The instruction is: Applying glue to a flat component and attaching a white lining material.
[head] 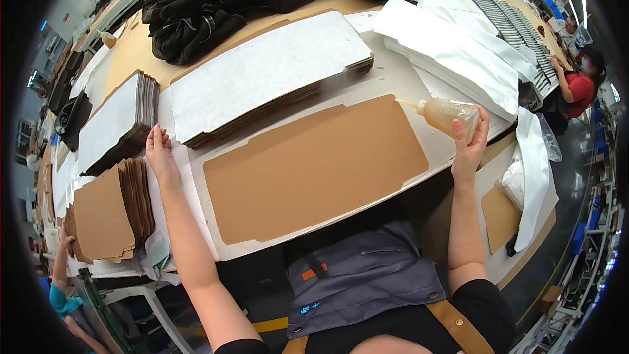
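Note:
My right hand [471,145] grips a translucent squeeze bottle [449,117] holding amber liquid. The bottle lies tilted in the air, its thin nozzle pointing left over the far right corner of a brown cardboard sheet [314,167]. This notched sheet is flat on the worktable right in front of me. At the left, my left hand [161,152] is empty, fingers loosely bent, beside a stack of white-topped boards [110,128]. Beyond the brown sheet is a longer stack of white-faced cardboard panels [275,69].
Brown cardboard pieces [105,211] are piled at the left. Dark fabric [196,14] is heaped at the back, and white fabric [452,54] is stacked at the right. A lower shelf [533,206] holds more white material. A person in red [580,88] sits farther right; another person's arm [61,260] shows at left.

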Demonstrator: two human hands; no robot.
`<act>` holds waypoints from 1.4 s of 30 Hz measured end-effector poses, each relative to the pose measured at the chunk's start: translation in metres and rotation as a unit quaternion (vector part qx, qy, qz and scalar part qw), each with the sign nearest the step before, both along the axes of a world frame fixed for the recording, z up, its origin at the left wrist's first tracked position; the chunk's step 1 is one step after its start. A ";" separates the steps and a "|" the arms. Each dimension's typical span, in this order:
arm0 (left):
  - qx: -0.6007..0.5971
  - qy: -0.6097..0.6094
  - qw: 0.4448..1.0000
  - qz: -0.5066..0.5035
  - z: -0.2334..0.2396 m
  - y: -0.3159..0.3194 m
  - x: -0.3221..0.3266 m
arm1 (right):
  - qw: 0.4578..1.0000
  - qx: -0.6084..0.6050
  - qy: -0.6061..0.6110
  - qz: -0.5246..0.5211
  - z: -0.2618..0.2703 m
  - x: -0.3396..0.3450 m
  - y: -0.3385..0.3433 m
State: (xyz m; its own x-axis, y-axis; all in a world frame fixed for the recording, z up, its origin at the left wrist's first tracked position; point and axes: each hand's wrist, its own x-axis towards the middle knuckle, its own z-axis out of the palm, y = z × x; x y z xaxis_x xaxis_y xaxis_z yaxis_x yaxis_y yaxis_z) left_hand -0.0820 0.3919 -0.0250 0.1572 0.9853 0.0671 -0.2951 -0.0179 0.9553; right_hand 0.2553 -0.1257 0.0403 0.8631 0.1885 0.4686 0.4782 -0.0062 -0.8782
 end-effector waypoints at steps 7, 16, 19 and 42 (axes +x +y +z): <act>0.008 0.003 1.000 -0.003 -0.001 0.001 0.001 | 1.000 -0.011 -0.021 -0.008 -0.004 0.002 0.001; 0.004 0.004 1.000 -0.007 0.001 -0.002 0.002 | 1.000 -0.011 -0.013 -0.017 -0.007 0.002 0.001; 0.004 0.006 1.000 -0.006 0.000 -0.001 0.000 | 1.000 -0.004 -0.009 -0.017 -0.007 0.001 0.002; 0.004 0.010 1.000 -0.004 0.001 -0.001 0.001 | 1.000 -0.020 -0.014 0.000 -0.015 -0.031 0.024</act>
State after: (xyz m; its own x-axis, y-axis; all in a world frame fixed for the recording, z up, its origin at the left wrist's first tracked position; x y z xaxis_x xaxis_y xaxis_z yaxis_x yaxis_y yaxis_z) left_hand -0.0810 0.3910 -0.0244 0.1663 0.9834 0.0723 -0.2770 -0.0238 0.9606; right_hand 0.2239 -0.1014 0.0258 0.8500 0.2078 0.4840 0.5019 -0.0408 -0.8640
